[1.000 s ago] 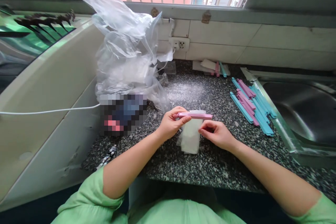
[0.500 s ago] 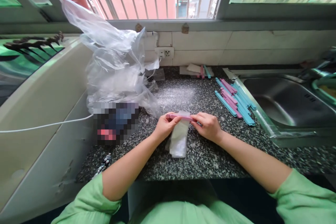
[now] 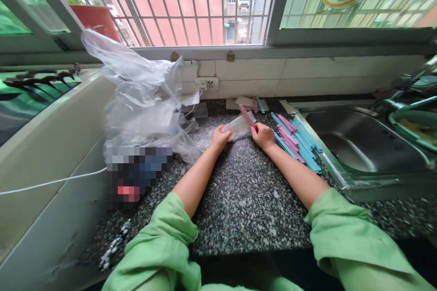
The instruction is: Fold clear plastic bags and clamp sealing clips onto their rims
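Observation:
Between my hands, above the speckled counter, is a folded clear plastic bag (image 3: 238,126) with a pink bag clip (image 3: 247,116) across its right end. My left hand (image 3: 219,139) is closed on the bag's left end, thumb on top. My right hand (image 3: 262,136) grips the near end of the clip, which points away and to the left. Just right of that hand lies a pile of blue clips (image 3: 309,145) and pink clips (image 3: 287,136). Against the wall behind are flat packets (image 3: 235,103) with a pink and a blue clip.
A big crumpled plastic bag (image 3: 143,100) stands on the left, behind a pixelated object (image 3: 139,177) with a white cable (image 3: 51,184). A steel sink (image 3: 368,141) bounds the right side. The wall socket (image 3: 207,83) sits below the barred window. A beaded strand (image 3: 114,245) lies front left.
Both hands have moved forward over the counter with the bag and clip. The bag has turned from hanging toward me to pointing left, and the clip now points away. The view has tilted up.

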A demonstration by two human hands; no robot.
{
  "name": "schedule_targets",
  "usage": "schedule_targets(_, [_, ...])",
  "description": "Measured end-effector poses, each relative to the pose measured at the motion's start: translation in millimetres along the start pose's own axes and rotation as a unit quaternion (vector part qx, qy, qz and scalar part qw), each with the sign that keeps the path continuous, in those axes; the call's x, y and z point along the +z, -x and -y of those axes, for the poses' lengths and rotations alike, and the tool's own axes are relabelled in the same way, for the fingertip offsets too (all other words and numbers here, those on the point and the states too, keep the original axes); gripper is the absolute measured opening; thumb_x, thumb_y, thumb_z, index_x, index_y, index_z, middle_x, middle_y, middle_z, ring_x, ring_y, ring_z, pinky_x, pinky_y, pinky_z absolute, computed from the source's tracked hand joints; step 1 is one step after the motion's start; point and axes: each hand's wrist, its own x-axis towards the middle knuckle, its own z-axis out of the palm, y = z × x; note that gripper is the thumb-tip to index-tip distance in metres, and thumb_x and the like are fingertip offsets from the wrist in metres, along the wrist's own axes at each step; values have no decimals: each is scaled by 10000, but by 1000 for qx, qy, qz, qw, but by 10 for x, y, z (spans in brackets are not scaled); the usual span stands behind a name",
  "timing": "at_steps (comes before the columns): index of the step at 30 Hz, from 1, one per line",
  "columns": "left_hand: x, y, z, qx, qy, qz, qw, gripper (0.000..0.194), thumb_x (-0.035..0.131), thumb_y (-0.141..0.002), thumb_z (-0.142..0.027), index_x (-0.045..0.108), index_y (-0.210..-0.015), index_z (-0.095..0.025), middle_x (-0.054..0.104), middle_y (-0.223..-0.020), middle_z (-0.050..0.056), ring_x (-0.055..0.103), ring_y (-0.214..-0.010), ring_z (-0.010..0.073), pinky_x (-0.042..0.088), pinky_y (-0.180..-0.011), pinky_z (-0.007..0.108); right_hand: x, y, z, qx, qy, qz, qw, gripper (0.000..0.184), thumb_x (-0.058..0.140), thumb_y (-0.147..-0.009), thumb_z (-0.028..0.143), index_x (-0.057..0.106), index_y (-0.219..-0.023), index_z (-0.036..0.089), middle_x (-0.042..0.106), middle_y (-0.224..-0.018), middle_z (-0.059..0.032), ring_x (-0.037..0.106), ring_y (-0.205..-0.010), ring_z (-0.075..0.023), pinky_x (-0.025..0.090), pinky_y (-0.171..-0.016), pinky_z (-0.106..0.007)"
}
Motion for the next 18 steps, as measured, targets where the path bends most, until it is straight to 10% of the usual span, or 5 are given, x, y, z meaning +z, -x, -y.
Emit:
schedule_targets(6, [226,-435,-16,57,-21,-155,986,149,517,-705,-123,559,-840,-169,625,-826,47,588,-822,186,431,-771,274,125,-379,3,47,4,-18,999,308,371,-879,251,618,-984,98,658,-955,-164,603,-866,-252,392,-712,-297])
schedule_targets(18, [519,-1169,-24,183,-44,-192,963,342,491,-735,-28,513,-1058,-138,557,-969,94,552,-957,203,396,-919,327,323,-949,-43,145,27,-55,988,368,388,-884,380,627,-975,115,670,-925,-186,634,-838,-279,426,-674,-328])
